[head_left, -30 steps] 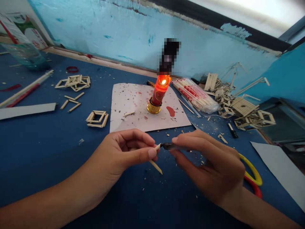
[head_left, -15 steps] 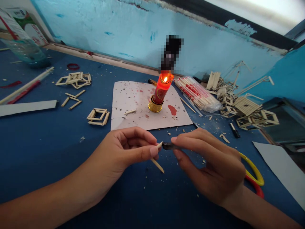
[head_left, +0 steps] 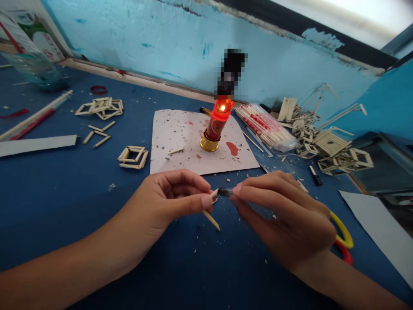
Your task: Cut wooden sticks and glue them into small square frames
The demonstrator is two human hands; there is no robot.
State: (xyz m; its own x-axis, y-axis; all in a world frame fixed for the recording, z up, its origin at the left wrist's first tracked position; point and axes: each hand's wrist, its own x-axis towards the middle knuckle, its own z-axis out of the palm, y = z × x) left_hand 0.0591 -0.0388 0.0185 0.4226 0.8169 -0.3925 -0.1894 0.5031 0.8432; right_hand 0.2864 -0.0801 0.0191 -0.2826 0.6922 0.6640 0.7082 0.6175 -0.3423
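Low over the blue table, my left hand [head_left: 182,198] pinches small wooden sticks [head_left: 211,220] between thumb and fingers. One stick slants down to the right below the thumb, and another end pokes up at the fingertips. My right hand [head_left: 284,215] is closed on a short translucent glue stick [head_left: 226,192] with a blackened tip. That dark tip meets the upper wooden end. Beyond my hands, a lit red candle [head_left: 217,125] in a gold base stands on a wax-spotted white sheet [head_left: 180,129], where a short stick piece [head_left: 176,150] also lies.
Small stick frames [head_left: 133,157] lie to the left, near a white strip [head_left: 38,145] and a clear bottle [head_left: 38,73]. At right are a bag of sticks [head_left: 266,127], a stick model [head_left: 332,142], a black-ended piece [head_left: 315,175] and yellow-red scissors handles [head_left: 343,232].
The glue stick's dark tip has shifted slightly up and left against the wooden end. My right hand has turned a little. The left hand keeps its pinch.
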